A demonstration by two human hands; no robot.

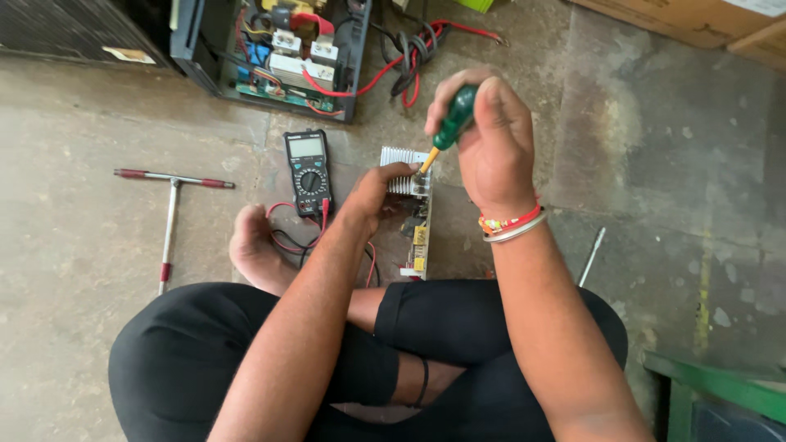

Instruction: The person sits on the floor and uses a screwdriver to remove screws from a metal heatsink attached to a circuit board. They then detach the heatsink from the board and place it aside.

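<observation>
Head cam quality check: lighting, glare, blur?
Head view: soft even daylight, faint shadows under the T-handle wrench; no glare on the multimeter screen; right hand and screwdriver sharp; wide-angle stretch at the edges.

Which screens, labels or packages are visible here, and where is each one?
Multimeter screen: small grey rectangle atop the black meter, left of the left hand.
Label: pale sticker on the dark case, top left.
Cardboard boxes: brown, top right corner.
</observation>
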